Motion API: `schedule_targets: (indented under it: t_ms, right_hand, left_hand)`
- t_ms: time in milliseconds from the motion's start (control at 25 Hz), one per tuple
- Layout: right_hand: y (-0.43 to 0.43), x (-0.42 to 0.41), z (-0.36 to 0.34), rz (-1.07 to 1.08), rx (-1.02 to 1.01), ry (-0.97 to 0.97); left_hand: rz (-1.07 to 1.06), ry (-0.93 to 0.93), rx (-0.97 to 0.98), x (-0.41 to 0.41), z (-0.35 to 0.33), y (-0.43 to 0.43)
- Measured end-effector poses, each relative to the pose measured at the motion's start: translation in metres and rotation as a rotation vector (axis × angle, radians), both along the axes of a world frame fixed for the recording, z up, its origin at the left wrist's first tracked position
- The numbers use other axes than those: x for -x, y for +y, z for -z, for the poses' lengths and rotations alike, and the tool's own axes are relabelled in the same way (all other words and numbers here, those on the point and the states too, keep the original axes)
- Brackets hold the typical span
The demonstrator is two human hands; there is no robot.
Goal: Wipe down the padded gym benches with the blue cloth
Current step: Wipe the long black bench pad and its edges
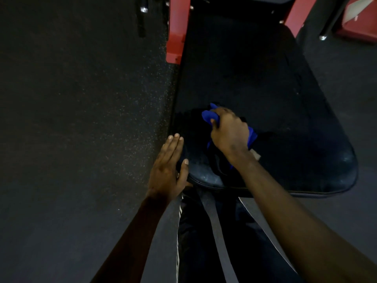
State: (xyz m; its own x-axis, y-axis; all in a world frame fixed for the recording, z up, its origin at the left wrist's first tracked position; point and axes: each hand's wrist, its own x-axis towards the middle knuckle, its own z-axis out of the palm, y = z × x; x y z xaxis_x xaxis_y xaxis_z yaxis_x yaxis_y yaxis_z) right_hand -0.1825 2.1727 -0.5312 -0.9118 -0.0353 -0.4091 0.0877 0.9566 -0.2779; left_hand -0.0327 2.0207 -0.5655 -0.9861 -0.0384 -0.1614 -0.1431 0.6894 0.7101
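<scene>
Blue cloth (207, 116) bunched in curled fingers of right hand (229, 135) | left hand (168, 170) fingers straight, on glossy padded bench (265, 88) edge

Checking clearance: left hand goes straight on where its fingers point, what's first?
Probably bare bench pad along its left edge; the left hand points that way, clear of the blue cloth. Beyond, the red frame, though depth is unclear.

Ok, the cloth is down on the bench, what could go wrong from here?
1. The blue cloth is bunched in the right hand, so little of it meets the bench pad; streaks or missed strips seem likely.
2. The left hand rests on the pad's near left edge, so that corner may go unwiped.
3. The pale smudges along the near rim could be skipped.
</scene>
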Motion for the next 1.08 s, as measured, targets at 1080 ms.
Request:
schedule_targets:
  t_ms: [1080]
  right_hand:
    - [-0.052,0.041,0.020,-0.468,0.201,-0.057]
  left_hand:
    - [-0.031,0.076,-0.001,0.000,0.004,0.001]
